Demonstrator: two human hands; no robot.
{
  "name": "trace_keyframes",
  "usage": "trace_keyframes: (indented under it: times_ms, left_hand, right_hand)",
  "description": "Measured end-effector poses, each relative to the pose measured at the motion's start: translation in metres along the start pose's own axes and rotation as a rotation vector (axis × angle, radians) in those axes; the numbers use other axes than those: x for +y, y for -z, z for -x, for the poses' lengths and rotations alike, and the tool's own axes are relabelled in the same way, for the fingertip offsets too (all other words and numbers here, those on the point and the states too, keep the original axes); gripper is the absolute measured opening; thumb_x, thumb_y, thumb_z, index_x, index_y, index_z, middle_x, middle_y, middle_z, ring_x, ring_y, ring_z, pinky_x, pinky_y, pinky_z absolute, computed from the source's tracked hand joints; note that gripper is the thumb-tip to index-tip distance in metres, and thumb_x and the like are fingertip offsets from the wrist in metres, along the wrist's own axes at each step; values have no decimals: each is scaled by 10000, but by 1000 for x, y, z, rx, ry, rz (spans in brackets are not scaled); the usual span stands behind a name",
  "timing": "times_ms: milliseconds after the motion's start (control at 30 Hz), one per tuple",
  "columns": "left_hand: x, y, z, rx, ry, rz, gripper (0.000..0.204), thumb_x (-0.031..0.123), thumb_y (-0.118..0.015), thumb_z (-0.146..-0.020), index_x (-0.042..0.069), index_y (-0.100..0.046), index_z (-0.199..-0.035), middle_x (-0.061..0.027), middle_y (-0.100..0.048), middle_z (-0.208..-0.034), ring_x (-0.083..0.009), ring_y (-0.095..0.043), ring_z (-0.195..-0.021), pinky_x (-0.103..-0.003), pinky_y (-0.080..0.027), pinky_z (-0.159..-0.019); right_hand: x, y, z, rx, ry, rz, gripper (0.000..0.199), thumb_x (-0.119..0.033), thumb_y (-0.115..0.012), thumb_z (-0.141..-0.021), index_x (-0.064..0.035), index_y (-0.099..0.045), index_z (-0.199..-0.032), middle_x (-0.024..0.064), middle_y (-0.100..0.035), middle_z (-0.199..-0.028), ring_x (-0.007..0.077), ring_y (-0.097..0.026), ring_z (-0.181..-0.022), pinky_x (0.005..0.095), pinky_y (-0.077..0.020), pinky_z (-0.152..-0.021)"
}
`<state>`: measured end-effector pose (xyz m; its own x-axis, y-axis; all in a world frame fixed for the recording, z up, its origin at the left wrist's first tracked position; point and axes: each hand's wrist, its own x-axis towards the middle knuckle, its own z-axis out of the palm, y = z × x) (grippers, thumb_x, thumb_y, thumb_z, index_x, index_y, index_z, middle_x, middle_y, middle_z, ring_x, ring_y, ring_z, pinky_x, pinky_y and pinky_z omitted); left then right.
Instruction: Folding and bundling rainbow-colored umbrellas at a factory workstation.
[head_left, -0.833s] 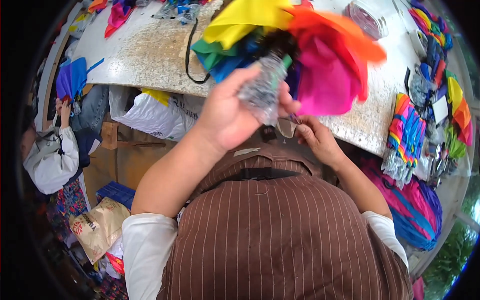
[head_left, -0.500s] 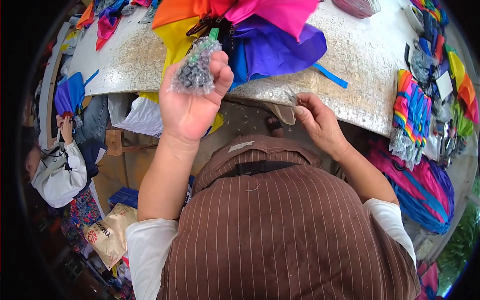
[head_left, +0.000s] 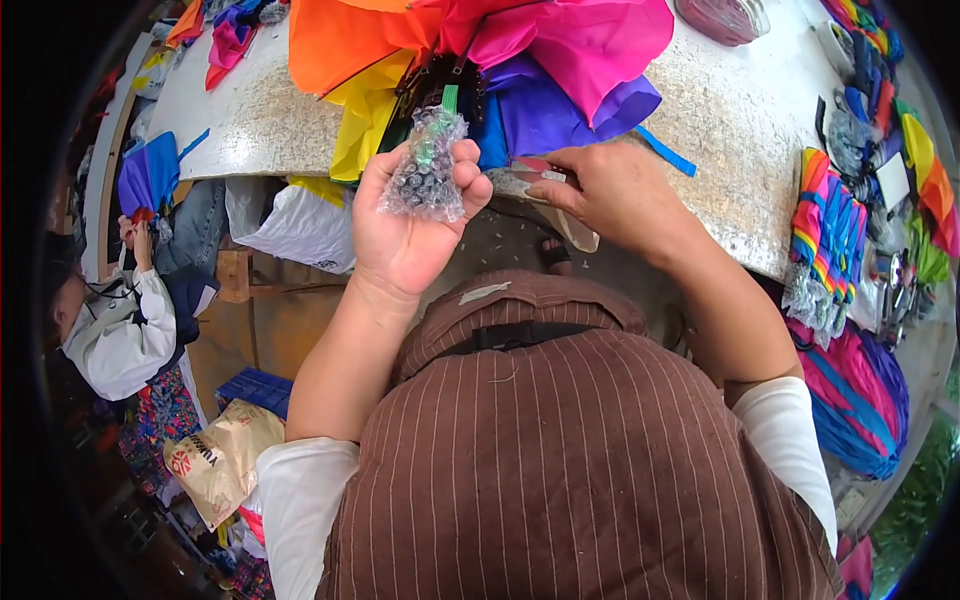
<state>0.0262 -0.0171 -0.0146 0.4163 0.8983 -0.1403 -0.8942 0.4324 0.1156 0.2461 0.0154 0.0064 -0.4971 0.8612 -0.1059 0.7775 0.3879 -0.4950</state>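
My left hand [head_left: 402, 245] is palm up, its fingers curled round the bubble-wrapped handle [head_left: 425, 180] of an umbrella. A green strap [head_left: 450, 98] sticks out at the top of the wrap. Beyond it the partly open rainbow umbrella canopy [head_left: 575, 85] spreads over the table edge in orange, red, pink, purple, blue and yellow panels. My right hand [head_left: 632, 198] is just right of the handle, below the purple panel. Its fingers are closed on small thread snips [head_left: 553, 176], mostly hidden by the fingers. A blue tie strap [head_left: 665, 153] lies on the table behind this hand.
A worn whitish table [head_left: 735, 135] curves across in front of me. Folded rainbow umbrellas with wrapped handles [head_left: 830, 230] hang at its right edge. At the left another person [head_left: 125, 335] handles a blue and purple umbrella [head_left: 150, 180]. White plastic bags [head_left: 300, 230] hang under the table edge.
My right hand has moved left and up with the snips, close to the wrapped handle. My left hand has shifted slightly right and down with the handle, and the canopy has shifted.
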Motion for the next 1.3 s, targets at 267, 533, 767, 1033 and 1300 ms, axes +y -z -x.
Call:
trace_keyframes:
  times_ms: [267, 533, 767, 1033, 1300]
  left_hand:
    - [1, 5, 4, 2, 11, 46, 360, 236, -417, -914, -36, -518, -1129, -208, -565, -1022, -292, -605, -865, -444, -493, -867]
    - [4, 9, 5, 29, -5, 52, 367, 238, -404, -915, -34, -528, -1128, -221, -572, -1034, -290, -618, -847, -438, -502, -857]
    - [5, 11, 4, 32, -12, 52, 356, 233, -409, -911, -33, -540, -1108, -221, -576, -1025, -289, -617, -838, -435, -505, -853]
    - [-1, 8, 3, 106, -30, 36, 347, 266, -422, -930, -22, -550, -1076, -197, -582, -980, -275, -594, -798, -417, -492, -804]
    - [2, 6, 1, 132, -16, 42, 325, 317, -456, -965, 13, -562, -1007, -158, -583, -915, -220, -564, -744, -367, -479, -742]
  right_hand:
    - [3, -10, -14, -179, -55, 76, 379, -446, -607, -840, -96, -703, -952, 162, -660, -750, 348, -636, -737, 440, -494, -681]
    - [1, -14, -22, -277, -65, 96, 353, -398, -613, -839, -64, -715, -884, 172, -678, -834, 335, -654, -844, 435, -509, -758]
    - [7, -10, 0, -135, 161, -120, 367, -363, -675, -801, -102, -634, -1056, 155, -660, -771, 354, -637, -777, 438, -500, -701]
    - [15, -79, -26, 120, 36, -140, 380, -264, -683, -770, -156, -575, -1118, 131, -659, -777, 344, -643, -739, 429, -506, -643]
    - [23, -74, 13, -190, 134, -123, 236, -263, -690, -780, -89, -607, -918, 149, -646, -782, 364, -629, -730, 432, -500, -638]
